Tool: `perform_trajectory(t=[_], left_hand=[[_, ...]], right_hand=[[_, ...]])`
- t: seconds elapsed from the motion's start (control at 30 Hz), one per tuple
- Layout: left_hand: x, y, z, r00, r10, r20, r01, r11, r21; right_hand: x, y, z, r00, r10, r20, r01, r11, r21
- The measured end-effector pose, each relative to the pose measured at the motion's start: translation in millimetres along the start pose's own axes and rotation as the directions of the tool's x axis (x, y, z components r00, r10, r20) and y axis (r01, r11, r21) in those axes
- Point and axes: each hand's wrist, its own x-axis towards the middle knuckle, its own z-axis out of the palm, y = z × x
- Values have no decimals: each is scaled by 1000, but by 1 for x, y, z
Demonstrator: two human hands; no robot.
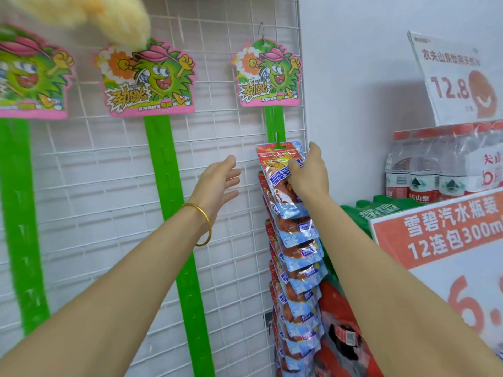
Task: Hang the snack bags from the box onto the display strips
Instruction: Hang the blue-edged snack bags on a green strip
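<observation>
White wire grid (pixel 109 170) w/ 3 green display strips (pixel 174 213), each under 1 cartoon header card (pixel 149 80). To the right, 2 price signs: lower sign (pixel 441 229) reads "雪碧汽水瓶装 12连包300m", upper sign (pixel 457 83) "12.8". Between them is 1 shrink-wrapped pack of water bottles (pixel 424 175). Rightmost strip carries a column of snack bags (pixel 299 268), approx. ten, overlapping, so exact count unclear. Top bag (pixel 275 161) hangs on a strip hook, red/blue foil, print blurred. R hand (pixel 310 175) grips it, fingers curled over its front. L hand (pixel 217 180) is apart to the left, fingers relaxed, holding nothing. 1 gold bangle (pixel 205 227) on that wrist.
</observation>
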Motion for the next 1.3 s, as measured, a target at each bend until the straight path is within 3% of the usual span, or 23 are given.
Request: perform_trajectory(t=[0.23, 0.4, 0.93, 1.3], left_hand=[[-6, 23, 41, 993, -10, 114, 16, 998, -53], [2, 23, 55, 999, 10, 50, -6, 997, -79], [10, 7, 47, 996, 58, 75, -52, 996, -74], [6, 10, 43, 998, 31, 57, -23, 990, -139]], right_hand=[[6, -3, 3, 1000, 3, -18, -4, 1000, -26], [12, -3, -4, 999, -45, -10, 44, 997, -70], [14, 2, -3, 993, -107, 42, 111, 989, -95], [12, 3, 1, 997, -63, 36, 66, 993, -100]])
